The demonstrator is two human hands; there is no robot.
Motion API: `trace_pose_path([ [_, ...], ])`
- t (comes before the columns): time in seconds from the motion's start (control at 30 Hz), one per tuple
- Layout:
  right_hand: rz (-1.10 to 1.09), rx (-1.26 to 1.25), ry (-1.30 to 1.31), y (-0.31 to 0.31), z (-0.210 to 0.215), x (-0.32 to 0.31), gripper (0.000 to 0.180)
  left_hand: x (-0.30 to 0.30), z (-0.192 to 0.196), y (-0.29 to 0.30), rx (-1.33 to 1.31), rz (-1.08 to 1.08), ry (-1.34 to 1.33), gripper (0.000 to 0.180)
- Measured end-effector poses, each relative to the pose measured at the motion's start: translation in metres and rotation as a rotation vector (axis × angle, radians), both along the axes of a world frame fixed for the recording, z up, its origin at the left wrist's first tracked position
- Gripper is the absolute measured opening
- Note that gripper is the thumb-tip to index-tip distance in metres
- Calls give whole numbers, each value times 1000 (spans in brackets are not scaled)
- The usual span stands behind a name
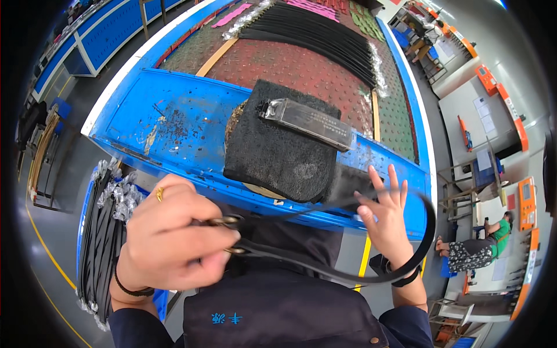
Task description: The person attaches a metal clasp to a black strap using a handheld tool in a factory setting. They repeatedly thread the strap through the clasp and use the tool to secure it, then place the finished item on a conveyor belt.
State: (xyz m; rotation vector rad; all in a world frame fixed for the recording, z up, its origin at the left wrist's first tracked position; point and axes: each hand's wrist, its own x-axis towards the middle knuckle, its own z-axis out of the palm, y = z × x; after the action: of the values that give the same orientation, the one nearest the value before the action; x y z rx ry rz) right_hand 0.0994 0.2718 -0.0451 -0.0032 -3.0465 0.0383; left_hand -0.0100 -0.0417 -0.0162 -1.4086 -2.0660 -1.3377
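A long blue metal workbench (185,107) with white outer edges has bare surface left of its square black fabric pad (275,151). By its near left corner, a blue crate (85,223) holds thin black straps (104,246). Near the front edge, 1 black looped strap (430,223) runs from the left hand (180,232), closed on its brass-coloured fittings; the right hand (384,217) spreads open, contact unclear. A clear plastic box (313,124) tops the pad.

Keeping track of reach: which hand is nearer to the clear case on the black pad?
Right. In view, the open right hand is below the right end of the clear case; the left hand, holding the black strap, is farther, below and left of the black pad.
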Motion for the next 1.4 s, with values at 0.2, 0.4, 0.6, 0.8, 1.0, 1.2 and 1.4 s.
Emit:
trace_pose_path([
  [0.2, 96, -375, 286, -3, 30, -59, 52, 4, -8, -27, 194, 165, -426, 18],
  [0.4, 46, -357, 62, -7, 23, -101, 53, -2, -21, -47, 465, 313, -563, 22],
  [0.6, 16, -1138, 270, -16, 20, -81, 43, -10, -20, -54, 471, 358, -485, 16],
  [0.8, 95, -1854, 611, 23, 23, -27, 39, -16, -14, -46, 309, 347, -411, 14],
  [1.0, 177, -1728, 885, -9, 49, -3, 65, -13, 3, -7, 64, 243, -200, 17],
  [1.2, -87, -1314, 870, -52, 48, -13, 92, -3, 14, 21, -58, 119, -179, 20],
  [1.4, 64, -1219, 751, -46, 41, -11, 80, 2, 18, 31, -99, 77, -124, 20],
])
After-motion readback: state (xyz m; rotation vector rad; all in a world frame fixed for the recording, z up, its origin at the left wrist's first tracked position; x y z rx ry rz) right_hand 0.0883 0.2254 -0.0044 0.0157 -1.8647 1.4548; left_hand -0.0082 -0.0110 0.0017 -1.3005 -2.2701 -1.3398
